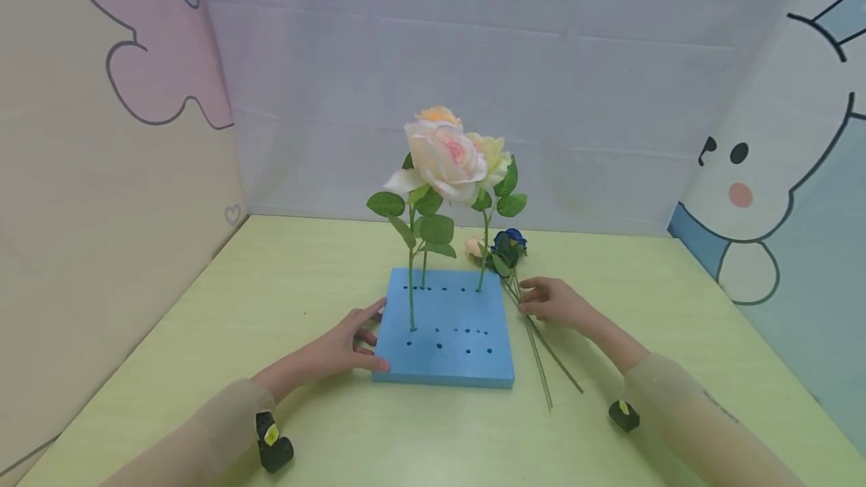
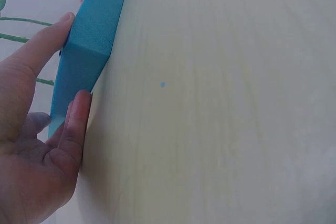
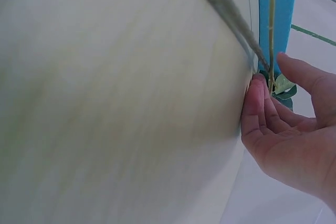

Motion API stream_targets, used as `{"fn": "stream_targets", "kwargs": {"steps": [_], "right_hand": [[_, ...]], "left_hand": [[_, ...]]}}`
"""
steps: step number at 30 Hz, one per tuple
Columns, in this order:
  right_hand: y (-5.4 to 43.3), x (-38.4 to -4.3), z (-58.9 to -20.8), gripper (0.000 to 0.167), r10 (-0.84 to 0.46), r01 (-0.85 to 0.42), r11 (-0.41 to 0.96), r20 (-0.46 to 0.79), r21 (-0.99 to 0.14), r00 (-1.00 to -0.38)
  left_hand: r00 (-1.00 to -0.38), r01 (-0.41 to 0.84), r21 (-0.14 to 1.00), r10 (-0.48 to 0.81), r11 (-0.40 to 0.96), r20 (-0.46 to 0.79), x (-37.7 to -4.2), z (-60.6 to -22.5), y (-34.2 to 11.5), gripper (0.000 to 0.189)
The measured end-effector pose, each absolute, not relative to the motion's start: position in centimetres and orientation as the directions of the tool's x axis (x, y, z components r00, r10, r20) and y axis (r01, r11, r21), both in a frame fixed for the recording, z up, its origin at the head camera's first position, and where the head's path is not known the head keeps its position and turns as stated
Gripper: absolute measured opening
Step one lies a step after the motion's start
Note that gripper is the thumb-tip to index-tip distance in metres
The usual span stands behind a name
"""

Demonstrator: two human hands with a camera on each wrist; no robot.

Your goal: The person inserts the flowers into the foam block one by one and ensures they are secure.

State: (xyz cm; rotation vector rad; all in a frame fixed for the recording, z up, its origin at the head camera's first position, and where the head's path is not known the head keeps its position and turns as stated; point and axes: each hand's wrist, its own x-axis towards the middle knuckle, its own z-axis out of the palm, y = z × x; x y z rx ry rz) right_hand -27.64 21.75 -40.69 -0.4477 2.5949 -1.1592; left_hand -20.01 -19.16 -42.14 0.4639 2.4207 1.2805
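A light-blue board [image 1: 440, 367] with rows of holes lies on the table. My left hand [image 1: 341, 340] rests against its left side, thumb at the front corner, fingers spread along the edge. Three artificial roses stand upright in the board: a pale pink one [image 1: 446, 160] in front, an orange-yellow one [image 1: 440, 115] mostly hidden behind it, a pale yellow one [image 1: 497, 156] at the back right. Right of the board lie a dark blue rose [image 1: 510, 241] and a peach one [image 1: 473, 248]. My right hand [image 1: 551, 300] is at their stems [image 3: 271, 24], thumb and fingertips apart on either side.
The loose stems' ends [image 1: 548, 397] point toward the table's front right. The pale yellow-green table [image 1: 304, 269] meets a white cloth backdrop [image 1: 473, 58]. Cartoon-printed panels stand on both sides. Each wrist carries a small black camera [image 1: 274, 446].
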Motion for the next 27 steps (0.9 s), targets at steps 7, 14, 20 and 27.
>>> {"fn": "stream_targets", "kwargs": {"steps": [7, 14, 20, 27], "right_hand": [[21.79, -27.81, -40.85, 0.055, -0.348, -0.107, 0.635, -0.159, -0.765, -0.924], [21.67, -27.87, -40.72, 0.051, -0.328, -0.102, 0.631, -0.145, -0.769, -0.934], [21.94, -27.95, -40.74, 0.050, -0.313, -0.100, 0.599, -0.117, -0.795, -0.942], [22.33, -27.57, -40.10, 0.049, -0.309, -0.084, 0.575, -0.121, -0.814, -0.943]], "left_hand": [[-0.878, 0.128, 0.835, 0.452, 0.536, -0.155, -20.05, -42.21, -19.24, 0.110], [-0.876, 0.133, 0.835, 0.458, 0.534, -0.153, -20.03, -42.08, -19.24, 0.111], [-0.876, 0.123, 0.837, 0.455, 0.534, -0.162, -20.01, -41.96, -19.17, 0.111], [-0.876, 0.120, 0.839, 0.455, 0.530, -0.162, -19.98, -41.95, -19.19, 0.110]]}}
